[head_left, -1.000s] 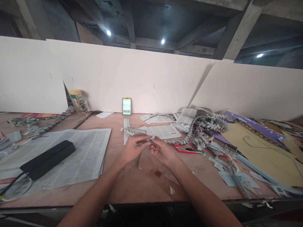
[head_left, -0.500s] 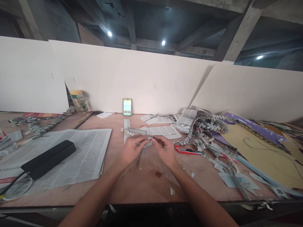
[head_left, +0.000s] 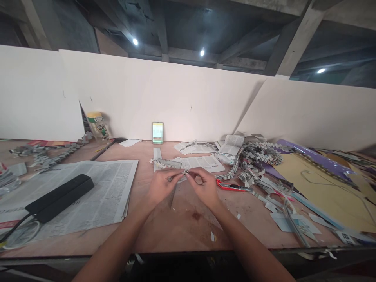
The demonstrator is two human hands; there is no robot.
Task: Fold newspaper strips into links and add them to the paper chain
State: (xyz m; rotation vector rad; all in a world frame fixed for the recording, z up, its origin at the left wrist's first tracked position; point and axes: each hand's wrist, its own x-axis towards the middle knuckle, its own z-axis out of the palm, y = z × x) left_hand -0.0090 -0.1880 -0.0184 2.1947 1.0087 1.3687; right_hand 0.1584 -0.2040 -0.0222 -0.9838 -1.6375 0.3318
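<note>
Between my two hands, above the middle of the table, is a small folded strip of newspaper [head_left: 185, 172]. My left hand [head_left: 163, 184] pinches it from the left with thumb and forefinger. From the other side my right hand [head_left: 203, 185] is closed on it, thumb and fingertip pressed together. The fingers cover much of the strip, so its exact folds are hidden. Just beyond the hands lie a ruler [head_left: 170, 163] and cut newspaper pieces [head_left: 202, 163]. A red utility knife [head_left: 232, 187] rests right of my right hand.
Chains of folded paper [head_left: 261, 154] are heaped at the right, by yellow sheets [head_left: 317, 188]. At left, a black power adapter [head_left: 60, 196] lies on stacked newspapers [head_left: 117, 196]. A lit phone [head_left: 157, 133] leans on the white board [head_left: 176, 94], with a yellow-lidded bottle [head_left: 98, 125] farther left.
Both hands stay in almost the same place, with only slight finger movement at the folded strip. The whole view has shifted a little.
</note>
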